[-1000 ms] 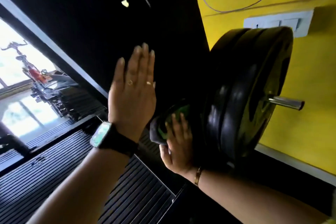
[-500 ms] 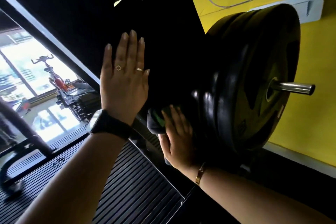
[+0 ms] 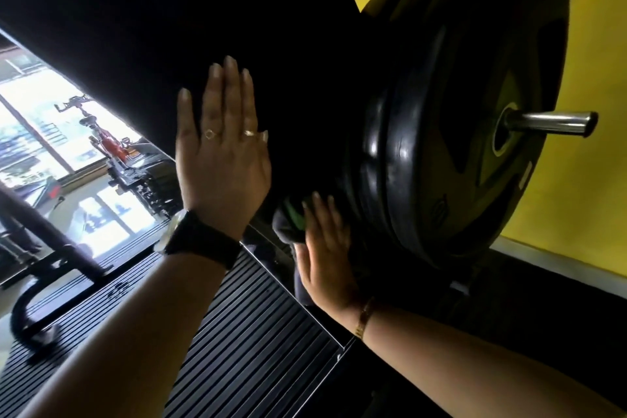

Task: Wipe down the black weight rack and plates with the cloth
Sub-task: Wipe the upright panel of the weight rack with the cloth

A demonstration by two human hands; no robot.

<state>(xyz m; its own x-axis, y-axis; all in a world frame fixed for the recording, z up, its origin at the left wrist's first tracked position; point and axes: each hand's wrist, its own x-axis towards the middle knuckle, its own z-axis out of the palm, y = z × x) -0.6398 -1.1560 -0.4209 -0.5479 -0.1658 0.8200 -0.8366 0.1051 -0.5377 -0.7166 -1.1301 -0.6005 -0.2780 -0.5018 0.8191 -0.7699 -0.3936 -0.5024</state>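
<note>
Black rack: broad dark face filling upper middle, detail lost in shadow. Stack of black plates on its right side, hung on a steel peg that sticks out toward the yellow wall. Ribbed floor mat below.

Left hand: flat, fingers straight and close together, palm laid against the rack face; holds nothing. Black watch on the wrist.

Right hand: lower, just beside the plates' rim, fingers stretched out, pressing the cloth onto the rack. Thumb hidden.

Cloth: dark with green, bunched, poking out left of the right hand's fingertips, between the two hands.
</note>
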